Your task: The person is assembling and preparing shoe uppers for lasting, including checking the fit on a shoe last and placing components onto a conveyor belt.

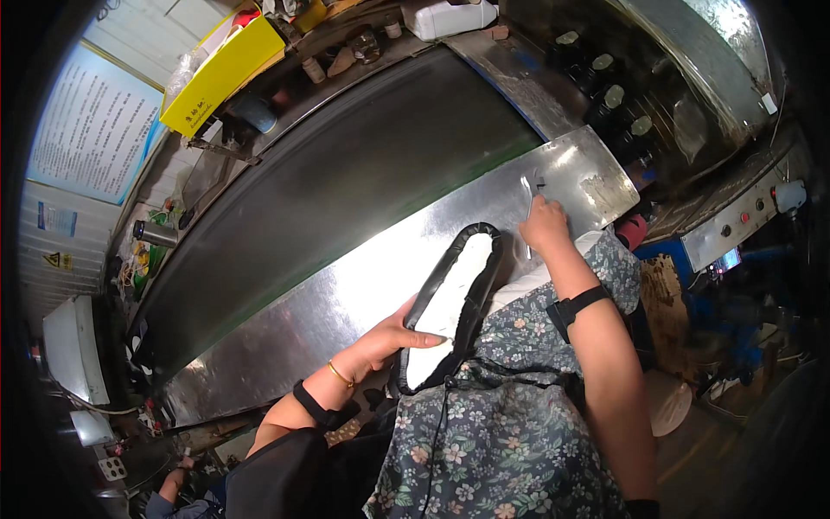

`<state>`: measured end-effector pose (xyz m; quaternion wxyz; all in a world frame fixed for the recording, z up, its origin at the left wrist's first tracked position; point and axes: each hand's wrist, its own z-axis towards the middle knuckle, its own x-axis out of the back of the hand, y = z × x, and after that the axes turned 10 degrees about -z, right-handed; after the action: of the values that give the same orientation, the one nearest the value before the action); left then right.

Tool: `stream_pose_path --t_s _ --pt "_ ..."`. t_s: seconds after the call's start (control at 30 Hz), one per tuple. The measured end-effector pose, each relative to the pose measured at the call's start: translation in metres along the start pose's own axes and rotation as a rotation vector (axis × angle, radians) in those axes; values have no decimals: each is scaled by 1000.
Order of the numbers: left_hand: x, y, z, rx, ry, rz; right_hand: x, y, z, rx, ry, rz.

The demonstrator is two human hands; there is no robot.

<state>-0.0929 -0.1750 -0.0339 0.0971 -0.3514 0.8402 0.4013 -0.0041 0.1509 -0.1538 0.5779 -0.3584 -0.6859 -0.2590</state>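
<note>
My left hand [386, 342] grips a black shoe upper [489, 245] by its near end, thumb pressed on the pale insole. The upper is bottom up, its black edge gathered around the long white insole [450, 298]. It is tilted over my lap at the near edge of the metal ledge [346, 290]. To its right, my right hand [545, 225] is closed around a thin silvery tool [526, 189] whose exact kind I cannot make out. That hand is over the ledge, apart from the upper. A small dark mark lies on the metal beside the tool.
Beyond the ledge runs a wide dark belt [363, 164]. A yellow box [220, 73] and a white plastic jug [450, 17] stand on the far shelf. At right are a machine with dark knobs and a control panel [735, 221]. Another person's hand [177, 474] shows at lower left.
</note>
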Motion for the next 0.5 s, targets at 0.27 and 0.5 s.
stream_pose_path --t_s 0.27,0.5 --pt "1 -12 1 -148 -99 -56 11 19 -5 -62 -496 1268" --pt "-4 -5 -1 -150 -136 1 199 -16 -118 530 104 1423"
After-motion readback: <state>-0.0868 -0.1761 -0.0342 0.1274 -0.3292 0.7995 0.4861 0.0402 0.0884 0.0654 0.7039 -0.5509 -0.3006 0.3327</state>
